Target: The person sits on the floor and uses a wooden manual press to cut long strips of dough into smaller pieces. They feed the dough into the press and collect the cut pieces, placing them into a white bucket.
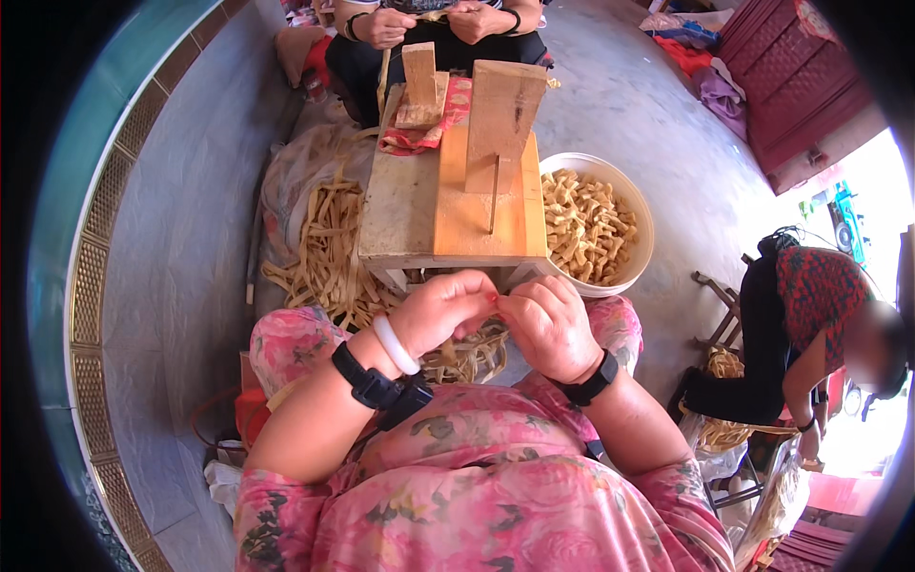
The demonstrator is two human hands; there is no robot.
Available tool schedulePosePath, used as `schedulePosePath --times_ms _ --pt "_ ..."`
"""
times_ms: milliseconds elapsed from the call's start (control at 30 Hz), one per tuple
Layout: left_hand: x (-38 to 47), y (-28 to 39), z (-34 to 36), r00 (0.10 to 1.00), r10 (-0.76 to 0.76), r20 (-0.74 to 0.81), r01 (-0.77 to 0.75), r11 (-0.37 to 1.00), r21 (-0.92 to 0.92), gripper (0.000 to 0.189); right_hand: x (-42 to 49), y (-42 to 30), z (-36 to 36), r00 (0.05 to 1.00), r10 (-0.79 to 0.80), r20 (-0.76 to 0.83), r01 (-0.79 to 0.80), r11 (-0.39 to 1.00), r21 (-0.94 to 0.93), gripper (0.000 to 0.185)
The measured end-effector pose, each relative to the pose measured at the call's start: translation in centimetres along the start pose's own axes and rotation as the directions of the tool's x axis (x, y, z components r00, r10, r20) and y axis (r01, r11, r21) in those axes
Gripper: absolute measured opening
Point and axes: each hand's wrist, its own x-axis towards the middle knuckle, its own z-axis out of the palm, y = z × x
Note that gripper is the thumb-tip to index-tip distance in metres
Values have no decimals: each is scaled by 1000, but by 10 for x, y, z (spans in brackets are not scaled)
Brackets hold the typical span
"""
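My left hand (447, 307) and my right hand (549, 325) meet at the fingertips just in front of a low bench (397, 222). Their fingers are bent in a pinch, and a tiny red spot shows between them. Whatever they may hold is too small or hidden to tell. Beyond them, a wooden board (457, 239) on the bench carries an upright wooden block (504, 121) with a thin rod (494, 196) leaning before it. Right of the bench, a white bucket (648, 236) contains many small knotted tan pieces (590, 232). Flat tan strips (465, 360) lie below my hands.
A heap of long tan strips (329, 243) spills from a plastic bag (297, 171) left of the bench. Opposite, a person's hands (429, 25) hold a strip above a second wooden stand (422, 93). At right another person (808, 329) bends over bundled strips (722, 432).
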Motion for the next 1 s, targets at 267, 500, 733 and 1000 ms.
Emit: schedulePosePath --times_ms 267,500,733,1000 --pt "-24 10 -4 970 225 -87 -235 798 -555 17 -1 -19 -26 989 54 136 -87 963 255 35" --pt "-17 -5 23 887 401 229 -404 435 804 28 -28 -18 -4 995 94 46 -103 955 277 20" --pt "-7 -34 15 975 0 221 2 1000 -8 17 -39 -13 20 655 663 362 -630 216 746 9" --pt "-5 -29 18 778 615 131 -445 391 805 24 -41 -7 17 537 573 619 -622 -228 749 11"
